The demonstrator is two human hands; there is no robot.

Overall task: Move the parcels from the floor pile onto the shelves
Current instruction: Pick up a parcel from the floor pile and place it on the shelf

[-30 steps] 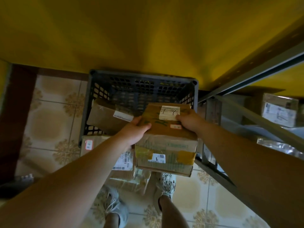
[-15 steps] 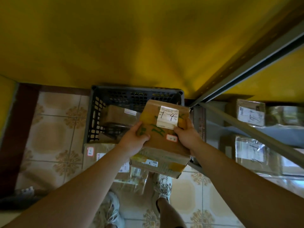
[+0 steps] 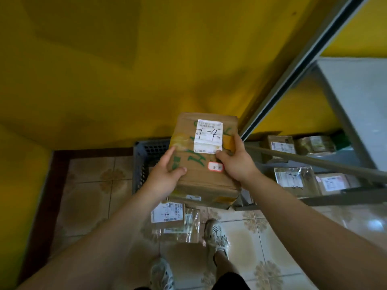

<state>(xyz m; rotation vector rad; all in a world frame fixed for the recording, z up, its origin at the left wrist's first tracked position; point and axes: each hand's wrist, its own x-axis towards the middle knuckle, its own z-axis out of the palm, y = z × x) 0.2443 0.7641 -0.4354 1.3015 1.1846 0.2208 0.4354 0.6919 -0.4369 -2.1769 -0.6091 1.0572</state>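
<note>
I hold a brown cardboard parcel in front of me, above the floor. It bears a white label marked "7-4", green writing and yellow tape. My left hand grips its left side, thumb on top. My right hand grips the right side, thumb by the label. Below it, parcels of the floor pile lie on the tiles, one labelled and one in clear plastic. The grey metal shelves stand to the right.
A dark plastic crate sits against the yellow wall, mostly hidden by the held parcel. Several labelled parcels lie on the lower shelves at right. A shelf upright runs diagonally. My feet stand on the patterned tile floor.
Both hands have lifted the parcel up out of the crate area and tilted its labelled top toward me. The view has swung up and right, showing more of the shelves.
</note>
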